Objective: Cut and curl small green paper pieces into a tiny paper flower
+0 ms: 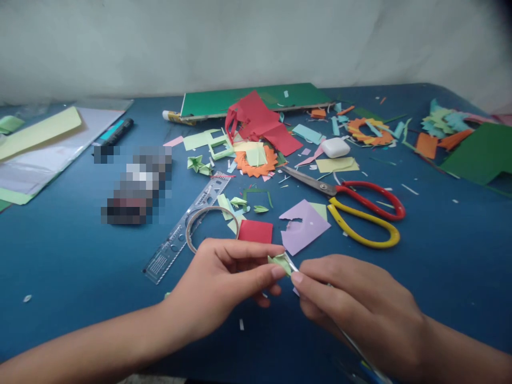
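Between thumb and fingertips, my left hand (236, 282) pinches a small folded piece of light green paper (281, 262). My right hand (360, 304) is closed around a thin silvery tool (291, 261), whose narrow tip touches the paper. The tool's other end runs down below the right hand toward the bottom edge; its exact kind does not show. A red paper square (256, 232) and a torn lilac paper piece (306, 226) lie just beyond the fingertips. Behind my left hand are a roll of tape (188, 234) and a clear ruler (160, 261).
Large scissors (324, 186) with red and yellow handles lie at right of centre. Farther back are paper scraps, orange paper rings (256, 166), a white eraser-like block (335, 148) and a green board (256, 101). At left are a black marker (116, 136), a blurred-out object and paper sheets.
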`<state>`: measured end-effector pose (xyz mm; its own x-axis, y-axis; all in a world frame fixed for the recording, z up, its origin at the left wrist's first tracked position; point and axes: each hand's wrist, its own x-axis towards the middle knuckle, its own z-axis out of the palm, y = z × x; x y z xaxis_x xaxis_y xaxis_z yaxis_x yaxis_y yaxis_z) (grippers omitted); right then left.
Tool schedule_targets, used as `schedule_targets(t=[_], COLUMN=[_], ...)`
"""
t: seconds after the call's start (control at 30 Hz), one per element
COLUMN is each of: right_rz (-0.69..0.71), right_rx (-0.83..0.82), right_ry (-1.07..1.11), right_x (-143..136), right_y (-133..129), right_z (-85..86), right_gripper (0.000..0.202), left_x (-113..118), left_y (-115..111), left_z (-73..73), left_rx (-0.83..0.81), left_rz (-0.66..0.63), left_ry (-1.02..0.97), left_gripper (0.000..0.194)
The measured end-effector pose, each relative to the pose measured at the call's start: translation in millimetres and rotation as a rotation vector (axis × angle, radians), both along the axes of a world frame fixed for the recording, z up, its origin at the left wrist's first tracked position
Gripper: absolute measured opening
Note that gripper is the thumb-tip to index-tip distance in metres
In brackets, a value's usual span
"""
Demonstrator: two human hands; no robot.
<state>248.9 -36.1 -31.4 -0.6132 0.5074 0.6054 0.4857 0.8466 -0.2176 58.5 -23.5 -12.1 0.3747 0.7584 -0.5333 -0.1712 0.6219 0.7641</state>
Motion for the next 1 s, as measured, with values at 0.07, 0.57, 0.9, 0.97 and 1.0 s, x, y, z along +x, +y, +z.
schedule_targets(t=[0.07,0.57,0.9,0.97,1.0], right_rz=[-0.008,0.011,0.047,0.05,0.051], right_rx=[0.013,-0.021,-0.067,-0.062,-0.057], right_ry=[-0.013,-0.016,-0.003,0.002,0.007], right_x=[-0.2,2.5,4.3,3.7,3.4], right_y=[-0.1,0.3,0.6,1.2,1.4], right_z=[0.8,-0.1,-1.0,-0.4,-0.3], right_gripper=[0.014,0.016,0.015,0.015,0.015], left_x=[0.4,-1.4,-0.8,-0.7,-0.7], left_y=[0.1,1.2,0.6,0.9,1.1], left_z=[-0.1,-3.1,-2.6,-2.0,-1.7], left_rx=[-0.004,-0.032,0.001,0.003,0.004], left_rz=[0.005,-0.03,-0.055,-0.054,-0.053], left_ry=[-0.001,-0.006,-0.031,-0.044,-0.05], left_gripper=[0.015,0.014,0.018,0.017,0.017])
